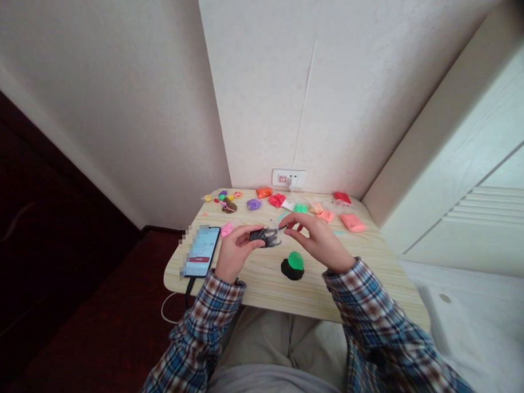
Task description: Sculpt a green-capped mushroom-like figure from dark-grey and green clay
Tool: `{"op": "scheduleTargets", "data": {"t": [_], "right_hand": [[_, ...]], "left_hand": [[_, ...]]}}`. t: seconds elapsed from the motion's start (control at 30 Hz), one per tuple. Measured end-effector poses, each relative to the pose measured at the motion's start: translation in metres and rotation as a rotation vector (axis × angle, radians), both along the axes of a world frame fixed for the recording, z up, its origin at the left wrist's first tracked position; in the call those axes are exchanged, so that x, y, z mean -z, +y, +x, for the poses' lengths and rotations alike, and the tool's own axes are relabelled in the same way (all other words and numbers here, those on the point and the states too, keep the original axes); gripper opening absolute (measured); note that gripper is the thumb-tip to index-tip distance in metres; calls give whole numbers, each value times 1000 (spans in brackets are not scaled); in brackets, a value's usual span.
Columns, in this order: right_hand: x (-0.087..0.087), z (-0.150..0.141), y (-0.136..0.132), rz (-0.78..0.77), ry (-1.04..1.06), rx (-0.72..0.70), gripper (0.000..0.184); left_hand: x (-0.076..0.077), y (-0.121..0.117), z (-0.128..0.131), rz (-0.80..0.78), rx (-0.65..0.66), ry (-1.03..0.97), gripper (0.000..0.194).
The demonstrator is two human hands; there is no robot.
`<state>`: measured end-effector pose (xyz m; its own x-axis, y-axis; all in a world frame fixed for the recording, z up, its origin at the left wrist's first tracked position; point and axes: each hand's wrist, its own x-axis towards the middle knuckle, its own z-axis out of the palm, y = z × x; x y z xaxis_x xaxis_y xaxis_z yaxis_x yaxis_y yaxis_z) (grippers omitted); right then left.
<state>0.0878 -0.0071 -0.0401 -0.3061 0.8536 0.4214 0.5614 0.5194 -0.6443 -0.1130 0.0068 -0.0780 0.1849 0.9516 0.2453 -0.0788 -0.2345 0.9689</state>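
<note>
My left hand (pixel 237 249) grips a clear plastic packet of black modelling clay (pixel 268 237) above the table. At its other end, the fingertips of my right hand (pixel 317 239) are pinched together by the packet's edge; whether they hold plastic film or a bit of clay is too small to tell. Below and between my hands, a green clay dome (pixel 296 260) sits on a flat black clay piece (pixel 292 270) on the table.
Small clay packets line the table's (pixel 256 288) back, including an orange one (pixel 264 192), a purple one (pixel 254 204) and a coral one (pixel 353 222). Small clay figures (pixel 228 205) stand back left. A cabled phone (pixel 202 253) lies left. A wall socket (pixel 289 178) is behind.
</note>
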Motion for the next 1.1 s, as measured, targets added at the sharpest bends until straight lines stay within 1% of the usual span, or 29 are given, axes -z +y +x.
{"op": "scheduleTargets", "data": {"t": [0.07, 0.23, 0.37, 0.5, 0.57, 0.67, 0.77, 0.8, 0.87, 0.97, 1.03, 1.1], "right_hand": [[-3, 0, -3, -18, 34, 21, 10], [-10, 3, -9, -61, 87, 36, 10], [-10, 5, -9, -86, 79, 39, 9], [-11, 6, -7, -83, 76, 29, 9], [-12, 6, -6, -97, 99, 20, 9], [-14, 6, -5, -135, 128, 13, 7], [-16, 4, -5, -133, 107, 30, 5], [-17, 4, -6, -115, 86, 46, 3], [-18, 1, -7, -51, 38, 99, 7], [-18, 0, -10, 74, -8, 227, 11], [-17, 3, -12, 135, 10, 317, 11], [-14, 11, -13, 142, 77, 389, 10]], "left_hand": [[-2, -2, 3, -7, -4, -23, 30], [-2, -5, 9, 16, -30, -41, 23], [-6, -8, 13, 112, -45, 3, 19], [-13, -9, 17, 225, -16, 45, 15], [-15, -10, 19, 259, -9, 28, 15], [-15, -10, 22, 294, -33, 9, 15], [-17, -11, 24, 327, -48, 51, 14], [-18, -11, 25, 334, -43, 67, 14], [-20, -11, 27, 337, -36, 83, 14], [-20, -10, 28, 325, -63, 72, 14], [-17, -8, 26, 312, -85, 48, 15], [-10, -3, 20, 297, -102, 38, 16]]}}
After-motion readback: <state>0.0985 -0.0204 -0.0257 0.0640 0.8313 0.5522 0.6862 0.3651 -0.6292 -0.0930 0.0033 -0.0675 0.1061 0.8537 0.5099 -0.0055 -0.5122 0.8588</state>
